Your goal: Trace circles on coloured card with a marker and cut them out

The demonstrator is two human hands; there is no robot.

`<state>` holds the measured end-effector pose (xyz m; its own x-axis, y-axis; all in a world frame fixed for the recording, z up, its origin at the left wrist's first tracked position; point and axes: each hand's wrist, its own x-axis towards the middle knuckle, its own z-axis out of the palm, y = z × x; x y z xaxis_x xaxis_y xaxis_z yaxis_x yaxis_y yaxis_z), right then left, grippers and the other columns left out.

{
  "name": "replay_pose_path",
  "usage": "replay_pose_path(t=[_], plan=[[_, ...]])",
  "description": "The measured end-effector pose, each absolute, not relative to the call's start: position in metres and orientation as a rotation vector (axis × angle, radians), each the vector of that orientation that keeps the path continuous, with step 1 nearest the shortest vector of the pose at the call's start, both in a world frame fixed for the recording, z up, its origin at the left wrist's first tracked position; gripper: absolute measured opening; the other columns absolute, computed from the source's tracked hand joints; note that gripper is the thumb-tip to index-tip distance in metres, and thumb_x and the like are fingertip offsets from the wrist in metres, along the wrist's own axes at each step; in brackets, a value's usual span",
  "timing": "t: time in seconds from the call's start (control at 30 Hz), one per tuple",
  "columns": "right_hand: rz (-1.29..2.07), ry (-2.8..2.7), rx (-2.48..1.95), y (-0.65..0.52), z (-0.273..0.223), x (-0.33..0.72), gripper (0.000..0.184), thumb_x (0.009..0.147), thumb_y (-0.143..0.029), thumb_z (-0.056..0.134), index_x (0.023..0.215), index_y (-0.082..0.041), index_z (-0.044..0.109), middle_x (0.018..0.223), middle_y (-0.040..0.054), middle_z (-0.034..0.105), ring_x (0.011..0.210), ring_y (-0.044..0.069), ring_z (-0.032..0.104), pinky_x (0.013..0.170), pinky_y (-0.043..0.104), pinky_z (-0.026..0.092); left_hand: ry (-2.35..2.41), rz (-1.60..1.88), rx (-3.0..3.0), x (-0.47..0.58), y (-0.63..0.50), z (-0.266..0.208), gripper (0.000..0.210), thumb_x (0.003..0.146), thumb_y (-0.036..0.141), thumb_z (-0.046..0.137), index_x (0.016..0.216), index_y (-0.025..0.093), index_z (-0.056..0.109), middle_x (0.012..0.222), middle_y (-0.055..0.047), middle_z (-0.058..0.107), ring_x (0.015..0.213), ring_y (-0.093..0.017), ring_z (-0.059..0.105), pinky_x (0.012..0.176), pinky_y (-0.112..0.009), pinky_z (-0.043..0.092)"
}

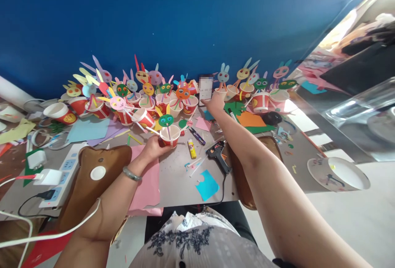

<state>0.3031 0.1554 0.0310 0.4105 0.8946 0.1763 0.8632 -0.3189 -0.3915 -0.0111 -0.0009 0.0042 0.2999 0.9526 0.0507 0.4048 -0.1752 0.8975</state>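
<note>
L hand [154,149] clamped on cup [171,137] w/ green bunny [166,120], cup approx 10 o'clock from glue [191,149]. R hand [216,102] by phone [205,87], cup's 2 o'clock; can't tell grip. Step's prob hold + reach; next move needs steady L grip imo.

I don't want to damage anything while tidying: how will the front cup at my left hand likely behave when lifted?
The cup looks like paper, so it's probably light and apt to dent if squeezed. Its green face stands above the rim on a thin strip, so it may wobble or bend.
</note>
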Motion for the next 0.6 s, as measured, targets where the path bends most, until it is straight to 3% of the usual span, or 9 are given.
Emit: replay_pose_path(t=[0.1,0.23,0.43,0.6], plan=[[0.071,-1.667,-2.226,0.135,0.039,0.301,0.058,0.096,-0.041,0.06,0.145,-0.012,0.05,0.136,0.0227,0.061,0.126,0.039,0.057,0.105,0.05,0.045,1.221,0.837,1.812,-0.012,0.0,0.004,0.04,0.071,0.042,0.084,0.1,0.015,0.077,0.097,-0.009,0.08,0.093,-0.027,0.073,0.081,-0.033,0.059],[0.103,-1.982,-2.138,0.11,0.038,0.288,0.036,0.099,-0.03,0.056,0.131,-0.019,0.066,0.134,0.0159,0.064,0.126,0.033,0.058,0.106,0.043,0.047,1.287,0.836,1.796,-0.014,0.002,0.001,0.048,0.066,0.043,0.086,0.104,0.015,0.077,0.097,-0.011,0.08,0.093,-0.029,0.074,0.083,-0.036,0.059],[0.125,-2.254,-2.096,0.103,0.021,0.263,0.037,0.1,-0.038,0.064,0.131,-0.019,0.062,0.134,0.0105,0.063,0.113,0.024,0.066,0.096,0.047,0.057,1.356,0.888,1.783,-0.016,0.004,-0.004,0.055,0.061,0.048,0.089,0.101,0.014,0.076,0.09,-0.011,0.079,0.09,-0.028,0.074,0.08,-0.036,0.06],[0.074,-2.289,-2.103,0.109,0.016,0.259,0.037,0.1,-0.038,0.064,0.131,-0.019,0.062,0.134,0.0107,0.063,0.113,0.024,0.066,0.095,0.046,0.058,1.357,0.89,1.768,-0.016,0.004,-0.006,0.053,0.062,0.046,0.088,0.102,0.014,0.075,0.093,-0.012,0.079,0.089,-0.028,0.074,0.081,-0.036,0.06]])
